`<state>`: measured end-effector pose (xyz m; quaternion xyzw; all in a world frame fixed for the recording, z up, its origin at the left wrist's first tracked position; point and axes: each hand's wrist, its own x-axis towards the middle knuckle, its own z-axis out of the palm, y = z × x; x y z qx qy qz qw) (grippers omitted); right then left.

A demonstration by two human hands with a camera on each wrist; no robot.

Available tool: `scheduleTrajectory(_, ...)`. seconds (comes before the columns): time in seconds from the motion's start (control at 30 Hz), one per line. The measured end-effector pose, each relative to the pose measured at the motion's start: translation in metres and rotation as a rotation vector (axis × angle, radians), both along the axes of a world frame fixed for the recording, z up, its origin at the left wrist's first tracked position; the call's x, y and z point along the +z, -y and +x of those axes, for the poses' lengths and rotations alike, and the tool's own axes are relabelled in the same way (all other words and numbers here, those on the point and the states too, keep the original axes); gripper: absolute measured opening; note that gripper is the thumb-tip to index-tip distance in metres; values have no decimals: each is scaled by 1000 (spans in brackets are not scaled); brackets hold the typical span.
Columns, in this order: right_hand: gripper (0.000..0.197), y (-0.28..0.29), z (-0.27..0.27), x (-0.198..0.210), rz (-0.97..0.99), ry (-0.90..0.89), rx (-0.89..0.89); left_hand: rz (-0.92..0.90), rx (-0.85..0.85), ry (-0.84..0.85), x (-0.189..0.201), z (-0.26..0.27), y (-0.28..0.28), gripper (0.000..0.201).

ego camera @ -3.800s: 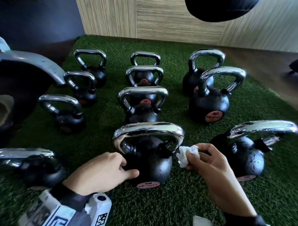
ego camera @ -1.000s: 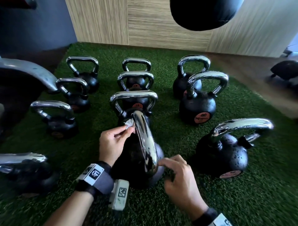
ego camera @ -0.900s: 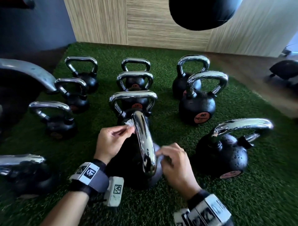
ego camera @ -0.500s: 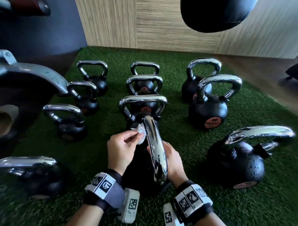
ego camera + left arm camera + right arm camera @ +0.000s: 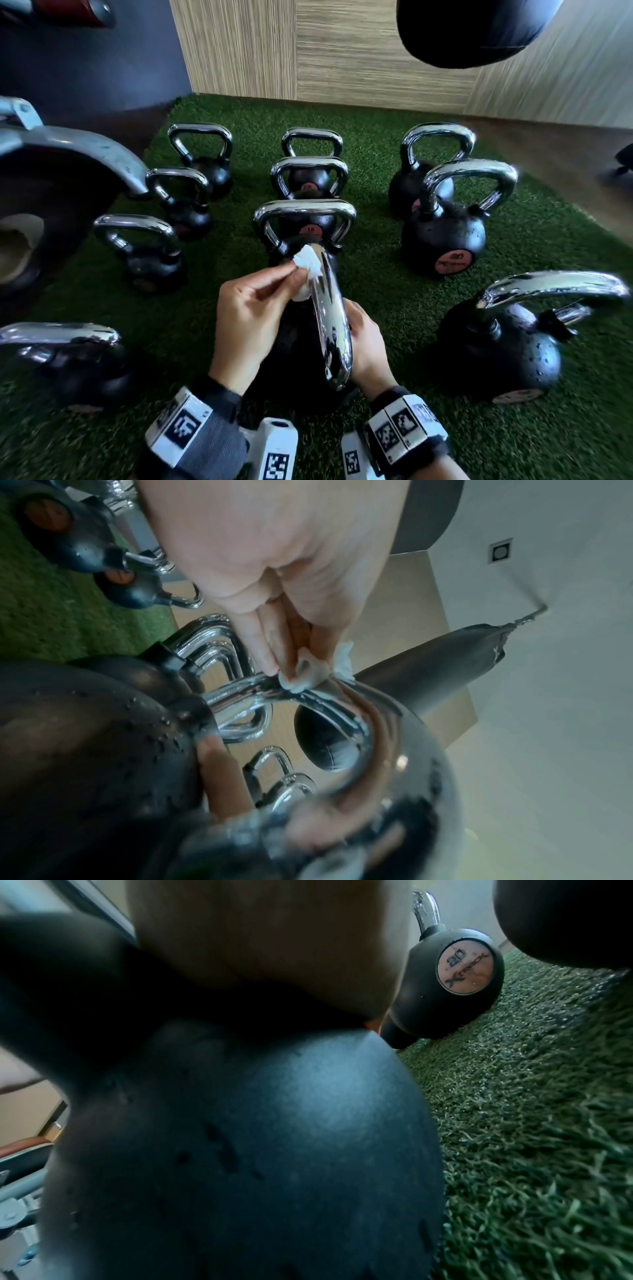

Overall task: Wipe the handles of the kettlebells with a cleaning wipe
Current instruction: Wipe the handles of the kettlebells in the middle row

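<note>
A black kettlebell stands on the turf right in front of me, its chrome handle pointing away from me. My left hand pinches a crumpled white wipe against the far bend of that handle. In the left wrist view the fingers press the wipe onto the chrome bar. My right hand rests on the right side of the ball behind the handle, with its fingertips hidden. The right wrist view shows only the palm against the black ball.
Several more chrome-handled kettlebells stand in rows on the green turf, among them a 20 kg one, one at near right and one at near left. A black punch bag hangs overhead. A large grey machine part sits at left.
The wipe passed from my right hand to my left, and the kettlebell was turned handle-end toward me. Over the last second my right hand slid from the handle's near end onto the ball.
</note>
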<state>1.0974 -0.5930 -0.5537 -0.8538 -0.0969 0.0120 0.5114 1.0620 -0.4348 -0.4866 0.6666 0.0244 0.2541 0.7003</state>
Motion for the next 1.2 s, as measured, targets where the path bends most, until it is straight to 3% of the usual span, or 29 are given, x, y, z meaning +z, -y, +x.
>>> scheduleTrajectory(0.2, 58, 0, 0, 3, -1, -7, -1, 136, -95, -91, 14, 12, -17, 32)
scheduleTrajectory(0.27, 64, 1, -1, 3, 4, -4, -2, 228, -54, -70, 13, -5, -12, 30)
scheduleTrajectory(0.33, 52, 1, 0, 2, -5, -9, 0, 305, -21, -5, 11, -27, -1, 21)
scheduleTrajectory(0.4, 38, 1, 1, -1, -12, 3, -2, 249, -28, 14, 9, -37, 5, 18)
scheduleTrajectory(0.53, 39, 0, 3, -4, -19, 1, -18, 135, -56, 25, 8, -34, 5, 16)
scheduleTrajectory(0.73, 33, 1, 2, -6, -32, -4, -14, 216, -361, -65, -2, -64, -7, 10)
scheduleTrajectory(0.83, 43, 0, 1, -3, -22, -8, -12, 271, -402, -67, -6, -66, -17, 20)
scheduleTrajectory(1.07, 71, 0, 0, 1, -6, 2, -9, 533, -455, -3, -18, -66, -22, 10)
scheduleTrajectory(1.2, 57, 1, -2, 7, -2, -47, -33, 652, -416, 46, -22, -64, -23, 14)
